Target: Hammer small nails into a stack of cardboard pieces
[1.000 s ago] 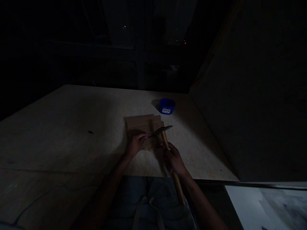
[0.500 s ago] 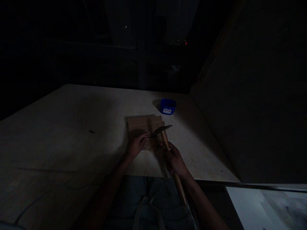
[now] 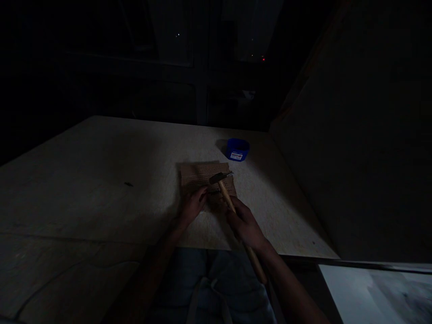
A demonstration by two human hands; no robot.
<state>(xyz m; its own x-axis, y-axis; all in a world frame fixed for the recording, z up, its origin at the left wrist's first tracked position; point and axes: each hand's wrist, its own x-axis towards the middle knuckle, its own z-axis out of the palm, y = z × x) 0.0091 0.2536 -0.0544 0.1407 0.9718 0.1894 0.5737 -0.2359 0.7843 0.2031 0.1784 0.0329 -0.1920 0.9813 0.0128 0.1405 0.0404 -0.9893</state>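
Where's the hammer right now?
In the head view, the hammer is just right of centre, gripped in the right hand, its head over the brown mat, nearer than the blue container.

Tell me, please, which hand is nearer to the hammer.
Right. The right hand is closed around the handle of the hammer; the left hand is to its left, not holding it.

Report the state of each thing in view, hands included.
Brown mat: lying on the table
Hammer: held, head over the mat
Right hand: closed around the hammer
Left hand: fingertips at a dark piece; too dim to tell if pinched
Blue container: upright, open-topped, contents unclear
Small dark scrap: lying apart from the mat
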